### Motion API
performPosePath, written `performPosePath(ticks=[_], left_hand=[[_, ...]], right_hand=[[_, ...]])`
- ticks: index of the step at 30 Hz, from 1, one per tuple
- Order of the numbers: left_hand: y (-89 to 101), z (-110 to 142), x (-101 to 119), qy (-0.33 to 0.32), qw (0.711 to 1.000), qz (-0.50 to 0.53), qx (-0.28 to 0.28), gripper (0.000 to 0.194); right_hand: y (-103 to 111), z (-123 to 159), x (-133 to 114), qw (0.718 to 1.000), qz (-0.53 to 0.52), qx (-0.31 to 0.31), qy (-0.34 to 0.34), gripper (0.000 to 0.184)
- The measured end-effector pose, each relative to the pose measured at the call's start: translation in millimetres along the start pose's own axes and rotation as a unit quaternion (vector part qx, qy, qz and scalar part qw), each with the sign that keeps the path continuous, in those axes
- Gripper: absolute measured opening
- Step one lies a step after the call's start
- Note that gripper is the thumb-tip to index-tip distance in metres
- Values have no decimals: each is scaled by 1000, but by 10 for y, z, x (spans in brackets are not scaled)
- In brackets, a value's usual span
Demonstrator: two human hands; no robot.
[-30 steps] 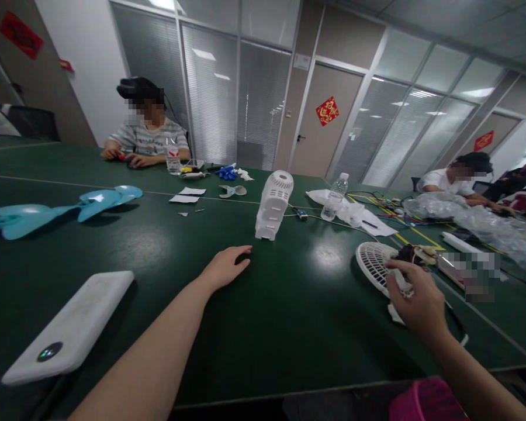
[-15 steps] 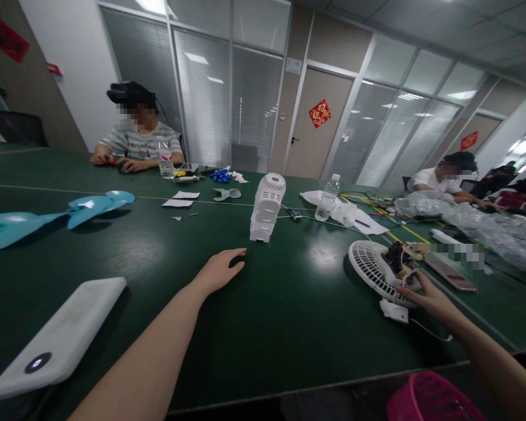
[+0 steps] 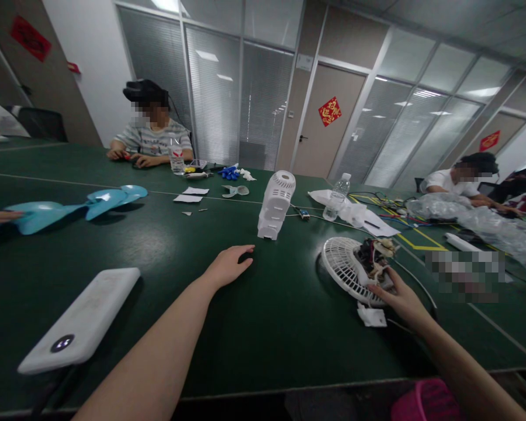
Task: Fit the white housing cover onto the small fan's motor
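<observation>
My right hand [image 3: 401, 298] grips a fan head by the motor part at its back. The fan head has a round white grille [image 3: 338, 266], with dark motor parts and loose wires [image 3: 372, 257] exposed. A small white piece [image 3: 371, 316] hangs by it at the lower edge, and a thin white cable trails from there. My left hand [image 3: 228, 268] hovers at or rests on the green table, its thumb and fingers apart with nothing between them. Just beyond it a white plastic fan body [image 3: 276, 204] stands upright, with vent slots near its top.
A white power bank [image 3: 85, 318] lies at the near left. Another person's hand [image 3: 2, 217] touches light-blue fan blades [image 3: 114, 202] on the left. Water bottles [image 3: 338, 196], paper, cables and clear plastic wrap [image 3: 486, 219] lie farther off. Below the edge is a pink basket [image 3: 425, 403].
My right hand has brought the fan head leftward, nearer the table's middle. Another person's hand has appeared at the blue blades. The view has turned slightly left; my left hand keeps its pose.
</observation>
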State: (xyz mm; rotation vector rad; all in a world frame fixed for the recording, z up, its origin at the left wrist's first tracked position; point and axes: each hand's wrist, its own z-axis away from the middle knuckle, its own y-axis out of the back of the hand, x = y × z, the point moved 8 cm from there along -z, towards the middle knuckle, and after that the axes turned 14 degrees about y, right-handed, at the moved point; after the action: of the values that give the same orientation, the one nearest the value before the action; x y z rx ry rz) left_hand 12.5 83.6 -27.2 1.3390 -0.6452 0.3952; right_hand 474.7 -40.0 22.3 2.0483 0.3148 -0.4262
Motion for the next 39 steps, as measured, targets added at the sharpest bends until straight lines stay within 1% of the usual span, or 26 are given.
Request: performPosePath(ticks=[3,6,9,11,13,15,18,21,24,29,35,37,39], left_hand=[[-7,-16,-13,-1,1000,-2,2,51],[-16,-31,-17,-1,1000,-11,6,51],[-16,-31,7,-4,1000,-11,13,52],[-4,-26,39,-14,1000,5,19,51],[19,-31,44,-15,999,41,26,52],[43,-51,8,1,996,79,35,54],[70,-76,-46,21,993,106,50,56],[78,-82,-48,23,992,111,51,56],[88,-76,-23,17,993,104,54,55],[98,-71,-8,7,992,105,63,53],[95,-77,-30,18,992,113,54,55],[74,-79,-32,18,993,108,38,57],[41,-79,-40,23,995,100,18,63]], right_hand=[[-387,44,-366,995,-39,-87,23,91],[-667,82,-821,989,-60,-118,71,93],[-876,132,-1355,976,-83,-134,154,85],[-987,186,-1680,964,-92,-148,202,82],[-1081,249,-1924,956,-93,-163,227,84],[-1156,307,-2070,952,-92,-174,233,84],[-1222,368,-2141,951,-99,-180,231,83],[-1239,395,-2120,947,-109,-181,241,79],[-1207,402,-2091,947,-114,-172,248,75],[-1126,400,-2095,953,-101,-154,241,71],[-1115,392,-2093,954,-96,-143,245,67],[-1129,390,-2081,955,-91,-142,246,65],[-1141,390,-2076,955,-82,-139,249,64]])
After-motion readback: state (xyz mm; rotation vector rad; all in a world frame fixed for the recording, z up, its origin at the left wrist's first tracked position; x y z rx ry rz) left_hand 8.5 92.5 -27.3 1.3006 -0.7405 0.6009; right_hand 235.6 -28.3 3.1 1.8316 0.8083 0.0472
